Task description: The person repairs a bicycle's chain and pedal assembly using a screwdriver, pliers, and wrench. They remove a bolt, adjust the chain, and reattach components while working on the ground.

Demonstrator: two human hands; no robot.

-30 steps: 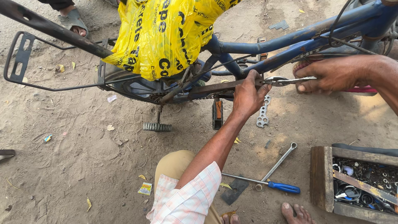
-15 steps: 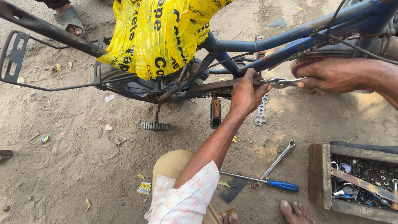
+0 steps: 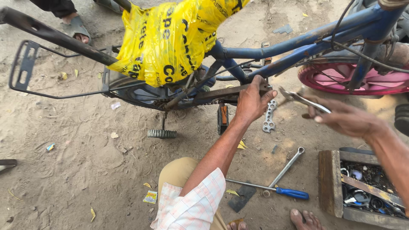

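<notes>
Bicycle (image 3: 298,49), sandy ground (image 3: 76,162), probably outdoors

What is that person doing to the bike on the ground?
A person crouches on sandy ground beside a blue bicycle with a yellow plastic bag draped over it. The left hand grips a rusty bar low on the frame near the chain. The right hand holds a metal tool, its end just off the bike. A spanner, a blue-handled screwdriver and a wooden box of parts lie nearby.
</notes>
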